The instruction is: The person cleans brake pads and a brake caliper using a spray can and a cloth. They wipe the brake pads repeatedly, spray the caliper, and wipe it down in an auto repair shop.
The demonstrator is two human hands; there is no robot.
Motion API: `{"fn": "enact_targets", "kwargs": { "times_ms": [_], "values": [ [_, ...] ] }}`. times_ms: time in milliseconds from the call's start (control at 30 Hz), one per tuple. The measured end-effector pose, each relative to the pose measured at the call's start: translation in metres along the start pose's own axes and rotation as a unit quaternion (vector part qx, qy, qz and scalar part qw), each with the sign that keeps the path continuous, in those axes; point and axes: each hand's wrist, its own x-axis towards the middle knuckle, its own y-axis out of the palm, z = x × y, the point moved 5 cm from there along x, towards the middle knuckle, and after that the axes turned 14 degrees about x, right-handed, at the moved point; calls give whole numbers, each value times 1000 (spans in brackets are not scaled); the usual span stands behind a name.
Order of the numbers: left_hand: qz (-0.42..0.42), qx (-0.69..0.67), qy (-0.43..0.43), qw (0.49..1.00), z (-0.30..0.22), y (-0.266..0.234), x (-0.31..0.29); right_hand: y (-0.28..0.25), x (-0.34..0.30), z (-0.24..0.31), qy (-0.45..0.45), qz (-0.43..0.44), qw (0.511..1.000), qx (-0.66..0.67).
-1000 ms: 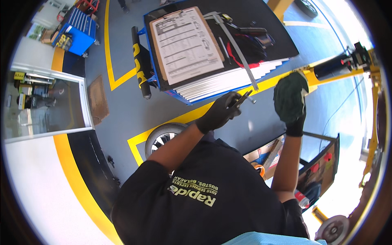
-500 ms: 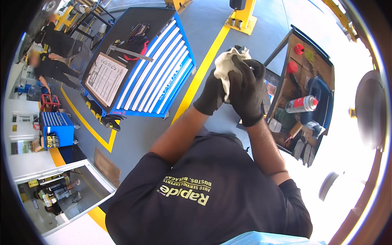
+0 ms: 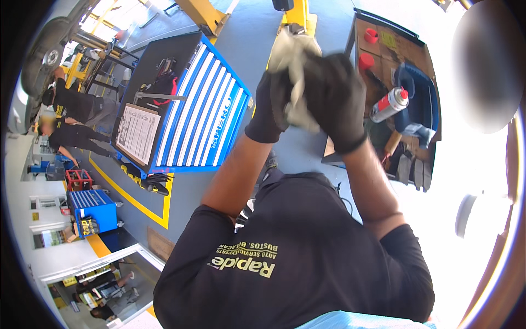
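Note:
A cream-coloured cloth (image 3: 296, 82) is bunched up between my two black-gloved hands, out in front of my chest. My left hand (image 3: 268, 104) is closed on the cloth's left side. From the right, my right hand (image 3: 338, 98) has its fingers folded over the same cloth, blurred by motion. Whether the cloth is wrapped round some object cannot be made out, as the folds and gloves cover its middle.
A blue tool cabinet (image 3: 205, 109) with a clipboard (image 3: 138, 133) on top stands to the left. A cart (image 3: 378, 33) at the right carries a spray can (image 3: 390, 104), red cups and a blue tray (image 3: 415, 82). Two people (image 3: 76, 131) are at the far left.
Both hands have moved slightly, still gripping the cloth, which is twisted differently. My view has turned, so the tool cabinet and cart sit further left in it.

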Motion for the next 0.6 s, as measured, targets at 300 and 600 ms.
{"fn": "enact_targets", "kwargs": {
  "times_ms": [300,600],
  "values": [
    [104,-488,-309,810,-23,-31,73,-67,-34,-18,74,-105,991,44],
    [105,-292,-114,944,-21,-18,72,-11,26,20,-69,-33,997,7]
  ]
}}
